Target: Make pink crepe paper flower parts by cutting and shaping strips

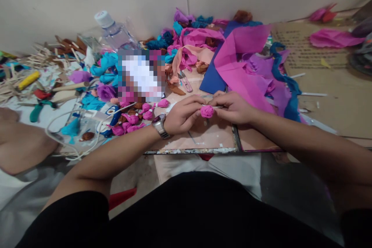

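- Left of centre, we are seeing small pink buds (147,114) lying beside brown ones; the pink ones are suggesting the form we are making.
- At the centre, our left hand (184,114) is curling inward, its fingers grasping the pink rosette (207,111) from its left side.
- Just above that hand, small snips (185,82) are lying unused on the worktop (215,139).
- Right of centre, our right hand (235,106) is pinching the rosette's other side; its fingers are hiding the underside.
- We are probably shaping or securing the rosette's base; the next move is seemingly calling for a firm gathering pinch without crushing the folds.
- Upper right of centre, a pink paper sheet (240,48) is lying within reach.
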Demonstrator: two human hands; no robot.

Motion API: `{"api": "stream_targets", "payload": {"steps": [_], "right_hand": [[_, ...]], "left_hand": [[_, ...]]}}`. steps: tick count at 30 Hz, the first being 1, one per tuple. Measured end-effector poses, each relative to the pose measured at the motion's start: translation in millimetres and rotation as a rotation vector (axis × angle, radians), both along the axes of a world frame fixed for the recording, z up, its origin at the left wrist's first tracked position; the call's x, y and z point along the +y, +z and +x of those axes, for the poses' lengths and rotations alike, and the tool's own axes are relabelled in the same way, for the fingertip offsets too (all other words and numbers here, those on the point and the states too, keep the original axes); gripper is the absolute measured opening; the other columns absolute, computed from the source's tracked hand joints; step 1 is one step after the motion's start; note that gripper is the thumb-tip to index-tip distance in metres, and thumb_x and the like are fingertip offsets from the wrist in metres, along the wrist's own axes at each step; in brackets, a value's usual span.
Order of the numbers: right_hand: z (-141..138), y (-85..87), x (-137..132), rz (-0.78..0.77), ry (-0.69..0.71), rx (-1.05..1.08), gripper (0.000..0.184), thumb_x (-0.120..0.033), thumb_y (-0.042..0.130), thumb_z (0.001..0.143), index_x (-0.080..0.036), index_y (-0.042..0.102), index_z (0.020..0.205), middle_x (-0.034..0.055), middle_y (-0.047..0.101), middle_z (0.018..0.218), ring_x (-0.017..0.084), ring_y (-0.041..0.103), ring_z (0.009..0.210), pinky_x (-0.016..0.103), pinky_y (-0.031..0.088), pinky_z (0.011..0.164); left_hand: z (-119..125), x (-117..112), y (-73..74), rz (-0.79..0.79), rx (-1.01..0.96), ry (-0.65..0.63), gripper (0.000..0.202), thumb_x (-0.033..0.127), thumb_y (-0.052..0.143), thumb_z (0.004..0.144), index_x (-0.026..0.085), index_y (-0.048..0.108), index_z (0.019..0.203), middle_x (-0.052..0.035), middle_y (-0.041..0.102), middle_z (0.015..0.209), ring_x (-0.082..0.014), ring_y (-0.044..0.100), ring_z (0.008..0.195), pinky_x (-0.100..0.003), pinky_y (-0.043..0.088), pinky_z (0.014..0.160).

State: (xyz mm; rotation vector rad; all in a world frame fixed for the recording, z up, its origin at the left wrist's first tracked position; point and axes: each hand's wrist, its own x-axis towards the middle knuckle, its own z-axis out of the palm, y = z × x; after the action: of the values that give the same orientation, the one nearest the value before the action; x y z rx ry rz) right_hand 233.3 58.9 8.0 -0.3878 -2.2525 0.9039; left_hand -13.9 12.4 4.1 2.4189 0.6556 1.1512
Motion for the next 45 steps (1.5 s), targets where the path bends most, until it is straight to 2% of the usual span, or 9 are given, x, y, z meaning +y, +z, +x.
{"api": "stream_targets", "payload": {"steps": [4,10,16,19,22,25,33,40,45], "right_hand": [[-0.5,0.9,1.3,-0.007,-0.059,0.034,0.035,-0.048,0.063,0.106,-0.018,0.076,0.093,0.0039,0.074,0.082,0.015,0.065,0.075,0.027,0.048,0.072],[-0.9,1.4,3.1,0.049,-0.105,0.119,0.031,-0.05,0.062,0.104,-0.023,0.073,0.095,0.0059,0.073,0.089,0.022,0.066,0.09,0.039,0.051,0.087],[2.7,1.4,2.3,0.006,-0.193,0.152,0.037,-0.052,0.059,0.105,-0.022,0.073,0.089,0.0045,0.066,0.078,0.021,0.06,0.078,0.037,0.046,0.075],[4.1,2.5,1.6,0.003,-0.19,0.151,0.034,-0.055,0.07,0.098,-0.022,0.075,0.094,0.0046,0.067,0.082,0.021,0.06,0.079,0.036,0.046,0.074],[3.2,2.0,2.3,0.054,-0.188,0.136,0.034,-0.054,0.078,0.093,-0.023,0.076,0.105,0.0052,0.069,0.089,0.022,0.062,0.084,0.036,0.048,0.076],[0.5,0.0,4.4,0.137,-0.229,0.133,0.029,-0.052,0.075,0.097,-0.026,0.079,0.111,0.0061,0.068,0.097,0.022,0.064,0.09,0.04,0.052,0.083],[-4.2,-3.1,6.7,0.279,-0.328,0.224,0.012,-0.039,0.079,0.097,-0.03,0.083,0.103,0.0084,0.067,0.102,0.023,0.064,0.099,0.042,0.053,0.086],[-4.4,-0.7,3.1,0.232,-0.316,0.198,0.015,-0.041,0.075,0.1,-0.029,0.08,0.109,0.0078,0.072,0.103,0.023,0.068,0.097,0.043,0.056,0.088],[-4.9,-4.3,6.5,0.259,-0.304,0.205,0.013,-0.039,0.075,0.101,-0.029,0.08,0.105,0.0063,0.074,0.096,0.022,0.069,0.092,0.042,0.056,0.085]], "left_hand": [[-0.2,-0.9,1.7,-0.021,-0.024,0.017,0.028,0.03,0.049,0.109,0.015,0.072,0.114,-0.0156,0.073,0.116,-0.0232,0.071,0.109,-0.04,0.059,0.097],[-0.8,0.4,0.3,-0.002,-0.025,0.026,0.028,0.031,0.051,0.108,0.016,0.074,0.116,-0.0166,0.071,0.119,-0.0249,0.07,0.113,-0.042,0.059,0.098],[-0.3,0.2,0.3,-0.014,0.03,-0.029,0.03,0.033,0.051,0.108,0.016,0.075,0.117,-0.018,0.07,0.121,-0.0262,0.069,0.114,-0.044,0.059,0.099],[0.9,-0.6,0.6,-0.051,0.059,-0.065,0.03,0.031,0.05,0.109,0.017,0.075,0.116,-0.0169,0.07,0.117,-0.0249,0.069,0.111,-0.041,0.059,0.097],[1.5,-0.9,-0.6,-0.057,0.048,-0.075,0.027,0.029,0.052,0.108,0.017,0.074,0.118,-0.0156,0.072,0.114,-0.0232,0.07,0.108,-0.038,0.059,0.094],[1.1,-0.6,-1.3,-0.038,0.026,-0.046,0.026,0.029,0.053,0.107,0.017,0.074,0.116,-0.0152,0.073,0.113,-0.0228,0.071,0.105,-0.037,0.059,0.092],[-0.3,0.6,0.0,0.062,0.092,0.031,0.027,0.032,0.054,0.106,0.019,0.076,0.114,-0.0132,0.076,0.104,-0.0258,0.068,0.101,-0.047,0.055,0.096],[0.7,-3.2,-0.3,0.042,0.052,0.0,0.024,0.023,0.055,0.105,0.016,0.075,0.116,-0.0149,0.074,0.111,-0.022,0.071,0.102,-0.035,0.06,0.089],[1.2,-3.7,-0.5,0.054,0.069,0.01,0.025,0.026,0.054,0.106,0.016,0.075,0.116,-0.015,0.075,0.112,-0.0217,0.074,0.104,-0.034,0.062,0.09]]}}
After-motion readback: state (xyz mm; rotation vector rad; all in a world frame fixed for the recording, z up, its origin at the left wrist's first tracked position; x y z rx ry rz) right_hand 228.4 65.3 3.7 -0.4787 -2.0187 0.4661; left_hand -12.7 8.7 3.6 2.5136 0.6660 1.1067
